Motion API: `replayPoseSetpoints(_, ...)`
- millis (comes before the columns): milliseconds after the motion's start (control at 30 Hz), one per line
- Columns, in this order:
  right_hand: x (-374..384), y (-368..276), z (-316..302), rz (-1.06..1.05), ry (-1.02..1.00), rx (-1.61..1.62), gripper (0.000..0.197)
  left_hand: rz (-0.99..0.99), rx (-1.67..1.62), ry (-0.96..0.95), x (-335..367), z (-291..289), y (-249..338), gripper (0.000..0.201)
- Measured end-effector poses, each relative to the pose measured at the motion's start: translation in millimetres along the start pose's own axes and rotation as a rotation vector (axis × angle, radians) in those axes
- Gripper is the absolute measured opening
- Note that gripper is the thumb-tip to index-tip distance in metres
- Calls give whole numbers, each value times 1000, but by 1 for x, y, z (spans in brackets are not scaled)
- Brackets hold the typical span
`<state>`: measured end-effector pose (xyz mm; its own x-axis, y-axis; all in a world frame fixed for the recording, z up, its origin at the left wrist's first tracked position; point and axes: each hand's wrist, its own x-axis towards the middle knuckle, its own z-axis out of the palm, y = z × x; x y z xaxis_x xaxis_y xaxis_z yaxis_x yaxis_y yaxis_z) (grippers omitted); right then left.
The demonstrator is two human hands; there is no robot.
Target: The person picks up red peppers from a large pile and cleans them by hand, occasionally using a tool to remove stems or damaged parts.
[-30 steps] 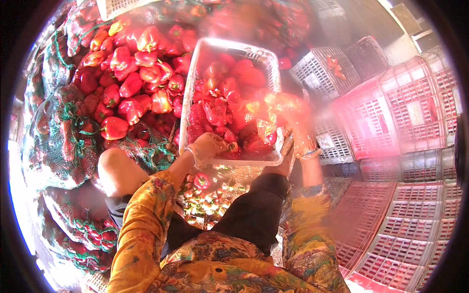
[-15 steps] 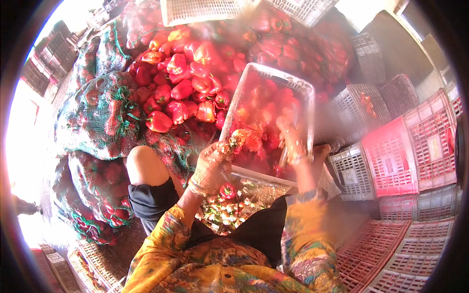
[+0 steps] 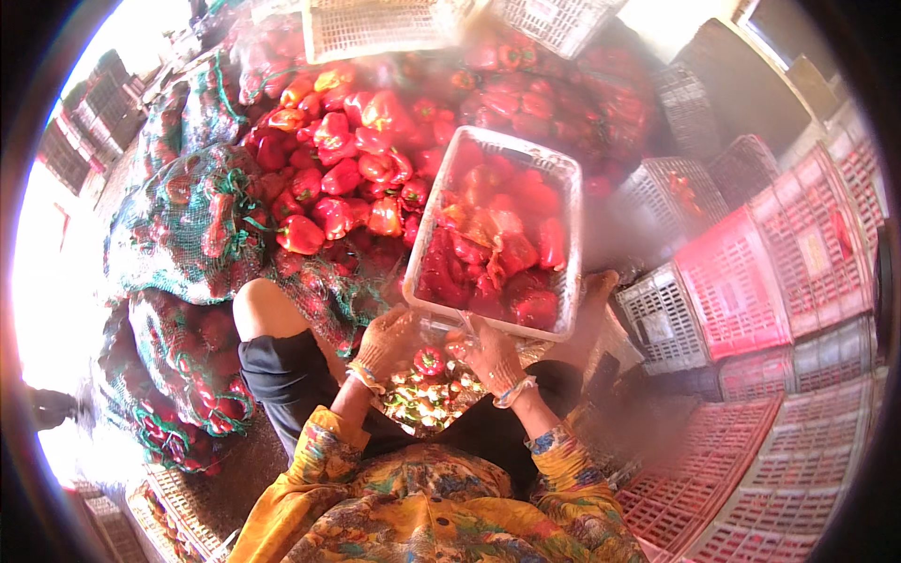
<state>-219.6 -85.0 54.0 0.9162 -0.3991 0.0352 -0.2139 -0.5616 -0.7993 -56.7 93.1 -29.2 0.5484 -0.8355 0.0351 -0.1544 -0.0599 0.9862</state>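
A white plastic crate [image 3: 573,211] full of red bell peppers [image 3: 535,305] stands before me, tilted a little. Just below its near left corner is my left hand [image 3: 386,342], in a knitted glove, fingers curled inward. My right hand [image 3: 492,357], gloved too, is closed below the near rim; a small pale thing shows at its fingers, too blurred to name. Between and below the hands lies a single red pepper [image 3: 430,360] on a heap of cut green-and-white pepper cores [image 3: 427,399].
A large heap of loose red peppers [image 3: 343,174] lies beyond, left of the crate. Green net sacks [image 3: 183,239] of peppers line the left. Stacked pink crates [image 3: 737,286] and white crates [image 3: 662,319] stand on the right. Another white crate [image 3: 375,33] is at the far side.
My right hand has come back out of the crate toward me. My left hand has dropped below the rim, and the torn pepper piece no longer shows in it. The view has shifted slightly.
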Motion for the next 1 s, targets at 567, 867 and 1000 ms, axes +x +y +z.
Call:
replayPoseSetpoints(567,98,-46,-141,697,472,908,30,-105,289,-1276,-93,112,-71,34)
replayPoseSetpoints(867,180,51,-197,687,500,731,33,-133,61,-1217,-39,155,-38,33)
replayPoseSetpoints(1000,196,121,-259,600,606,711,29,-216,345,-1109,48,164,24,35)
